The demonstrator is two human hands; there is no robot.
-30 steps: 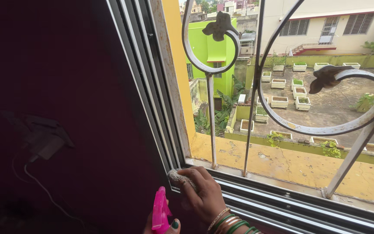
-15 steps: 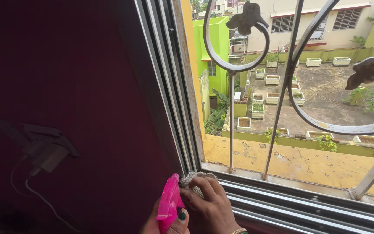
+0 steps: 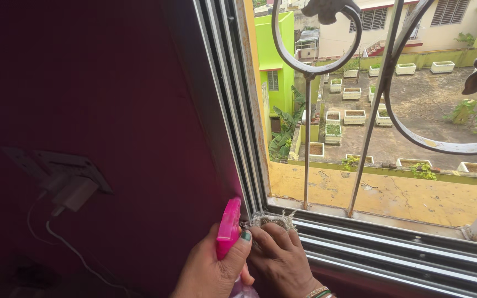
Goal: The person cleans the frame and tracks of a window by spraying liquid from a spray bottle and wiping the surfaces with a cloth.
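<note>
Head view, lower corner of the window track (image 3: 393,248) — my left hand (image 3: 211,270) is wrapped around a pink spray bottle (image 3: 229,230), thumb across its front, nozzle end just beside the track's corner. My right hand (image 3: 282,259) presses a grey cloth (image 3: 269,219) into that same corner, fingers closed over it, bangles at the wrist. Above the track: curled iron grille (image 3: 316,69). Left of the track, well apart — white charger and cable (image 3: 73,193) on a dark red wall (image 3: 95,83).

Glossy pink plastic spray bottle (image 3: 229,229), frayed grey cloth (image 3: 269,219) (rough-edged), smooth metal window track (image 3: 393,251).
</note>
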